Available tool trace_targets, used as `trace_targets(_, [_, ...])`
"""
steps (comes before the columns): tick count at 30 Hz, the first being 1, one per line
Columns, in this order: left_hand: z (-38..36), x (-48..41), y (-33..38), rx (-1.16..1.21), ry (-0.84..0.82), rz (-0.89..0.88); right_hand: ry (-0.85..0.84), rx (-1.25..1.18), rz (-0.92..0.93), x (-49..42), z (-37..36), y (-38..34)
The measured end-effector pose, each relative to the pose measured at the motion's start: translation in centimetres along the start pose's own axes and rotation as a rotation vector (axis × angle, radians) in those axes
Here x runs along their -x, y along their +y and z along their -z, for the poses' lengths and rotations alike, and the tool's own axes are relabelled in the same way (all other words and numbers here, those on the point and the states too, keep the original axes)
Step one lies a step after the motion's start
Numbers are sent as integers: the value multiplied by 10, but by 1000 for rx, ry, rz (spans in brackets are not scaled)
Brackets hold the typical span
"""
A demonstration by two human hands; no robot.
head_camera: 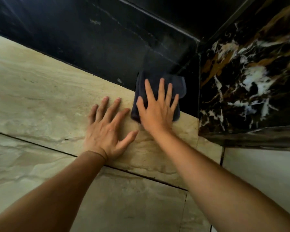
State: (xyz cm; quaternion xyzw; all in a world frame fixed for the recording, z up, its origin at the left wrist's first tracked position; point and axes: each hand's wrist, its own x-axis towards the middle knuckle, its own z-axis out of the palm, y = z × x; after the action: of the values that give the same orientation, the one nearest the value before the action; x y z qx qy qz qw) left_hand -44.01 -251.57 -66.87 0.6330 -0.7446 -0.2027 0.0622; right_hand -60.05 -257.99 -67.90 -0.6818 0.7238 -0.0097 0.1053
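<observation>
Wipe-down near the corner: my right hand (156, 113), fingers spread, presses the dark cloth (177, 87) flat where beige tile (40, 97) meets black tile (107, 47); my left hand (107, 131), splayed, braces alongside for leverage.

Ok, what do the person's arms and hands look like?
The left forearm and right forearm are bare, no sleeves in view. The left hand and right hand wear no gloves, rings or watch. A thin line crosses the left wrist, perhaps a thread band or only a crease.
</observation>
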Motion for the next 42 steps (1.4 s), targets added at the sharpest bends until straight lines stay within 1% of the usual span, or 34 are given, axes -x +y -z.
trace_targets(2, [0, -3, 7, 168, 87, 117, -29, -16, 64, 69, -4, -1])
trace_targets(3, [0, -2, 11, 229, 98, 162, -56, -34, 78, 104, -5, -3])
trace_targets(5, [-1, 3, 18, 256, 53, 199, -157, -72, 101, 158, -4, -6])
trace_targets(7, [0, 20, 25, 237, -14, 196, -262, -160, 135, 190, 3, -5])
trace_targets(8, [1, 28, 28, 234, -35, 201, -258, -257, 125, 193, 9, -2])
trace_targets(10, [6, 46, 31, 201, -37, 230, -101, -458, 2, 187, 24, 7])
trace_targets(11, [9, 53, 32, 161, -17, 243, -17, -510, -88, 181, 31, 13])
trace_targets(12, [12, 59, 33, 118, 0, 253, 24, -511, -171, 175, 38, 20])
trace_targets(13, [15, 65, 33, 82, -5, 264, 23, -487, -240, 170, 43, 26])
trace_targets(15, [20, 74, 32, 64, -78, 300, -30, -472, -323, 168, 47, 37])
trace_targets(16, [22, 78, 31, 78, -113, 314, -55, -475, -317, 171, 48, 39])
trace_targets(17, [23, 81, 30, 100, -135, 316, -71, -452, -273, 176, 48, 40])
trace_targets(18, [24, 84, 30, 117, -144, 292, -80, -373, -198, 181, 48, 40])
trace_targets(19, [25, 88, 30, 101, -149, 229, -86, -259, -117, 186, 45, 40])
trace_targets(20, [25, 91, 30, 57, -163, 130, -98, -164, -46, 190, 42, 39])
trace_targets(21, [23, 93, 31, 2, -184, 26, -126, -111, 5, 192, 39, 39])
trace_targets(22, [22, 94, 31, -33, -215, -40, -167, -103, 30, 190, 37, 38])
trace_targets(23, [21, 93, 31, -32, -246, -47, -214, -129, 28, 186, 36, 39])
trace_targets(26, [20, 90, 39, 101, -329, 93, -320, -185, -16, 173, 37, 41])
trace_targets(29, [21, 89, 54, 192, -348, 194, -295, -222, -83, 167, 42, 36])
trace_targets(32, [21, 91, 61, 315, -340, 293, -253, -382, -293, 169, 39, 30])
trace_targets(35, [27, 98, 58, 451, -351, 419, -269, -703, -549, 176, 43, 23])
trace_targets(36, [35, 105, 55, 472, -357, 470, -298, -784, -600, 183, 50, 15])
trace_targets(38, [52, 120, 50, 503, -346, 545, -349, -813, -589, 193, 68, 3])
trace_targets(42, [100, 153, 42, 615, -263, 648, -369, -803, -470, 208, 124, -30])
